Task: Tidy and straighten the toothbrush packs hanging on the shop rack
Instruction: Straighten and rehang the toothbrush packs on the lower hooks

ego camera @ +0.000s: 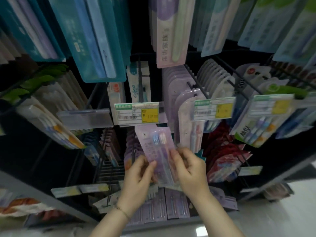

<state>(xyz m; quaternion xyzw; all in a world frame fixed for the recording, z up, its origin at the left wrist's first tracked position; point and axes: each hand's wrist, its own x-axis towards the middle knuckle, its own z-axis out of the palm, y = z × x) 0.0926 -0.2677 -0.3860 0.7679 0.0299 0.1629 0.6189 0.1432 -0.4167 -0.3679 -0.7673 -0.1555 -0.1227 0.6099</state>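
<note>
Both hands on one lilac toothbrush pack (pixel 154 146), two brushes inside with a blue head and a pink head. It's held in front of the rack, tilted with the top leaning left, and its top edge sits just under the yellow-and-green price tag (pixel 137 113). The left hand (pixel 138 175) pinches the lower left edge between thumb and fingertips. The right hand (pixel 189 170) has its fingers curled round the right edge. Can't tell whether the hang hole is on a peg or the pack is free; the tag hides that. Matching lilac packs (pixel 176 79) hang in a row on the wire peg (pixel 196 81) up and to the right, so I'd guess it belongs there. Risks from here: the top corner catches the price tag holder on the way up and knocks it askew. With a grip this low on a slick blister, the top can swing and miss the peg tip. A hard push could shove the front packs crooked. If it slips, it drops among the packs at the rack's foot (pixel 171 206).
</note>
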